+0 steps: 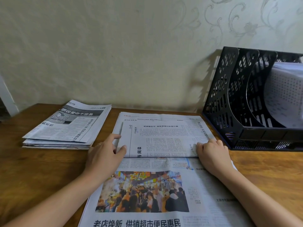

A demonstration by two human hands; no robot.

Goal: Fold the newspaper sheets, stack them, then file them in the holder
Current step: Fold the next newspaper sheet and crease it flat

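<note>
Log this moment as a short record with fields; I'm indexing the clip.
table: wooden
stack: folded papers, far left
sheet: folded part lies over an open page with a street photo
left hand: fingers on folded part's left edge
right hand: curled on its right corner
holder: black, far right, white paper inside

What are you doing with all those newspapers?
A person is tidying newspapers on a wooden table. Both hands are on a folded newspaper sheet: the left hand touches its left edge and the right hand presses its right corner. It lies on a big open sheet with a market photo. A stack of folded papers waits on the left. The black holder stands on the right, with some white paper already inside.
</note>
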